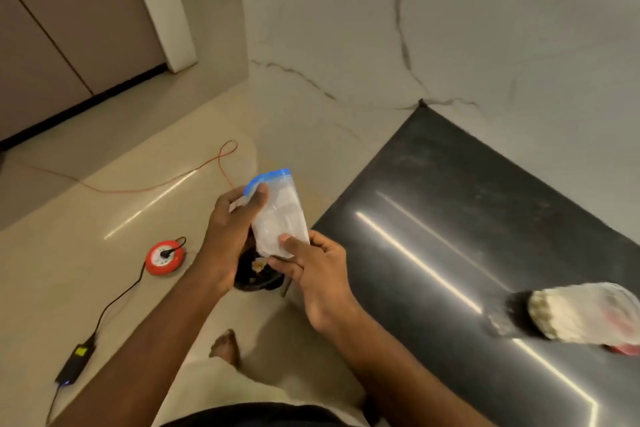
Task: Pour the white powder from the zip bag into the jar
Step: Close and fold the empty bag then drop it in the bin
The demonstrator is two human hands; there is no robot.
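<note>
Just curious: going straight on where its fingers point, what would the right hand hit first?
Probably the clear blue-topped zip bag of white powder that the right hand pinches, then the left hand; depth unclear.

We can read no text, brand or number anywhere. At the lower left of the frame, the black power adapter (pixel 77 359) on the floor (pixel 86 236) carries a small yellow-green label, too blurred for us to make out. The white face of the red cable reel (pixel 165 257), left of centre, shows marks we cannot read either.
</note>
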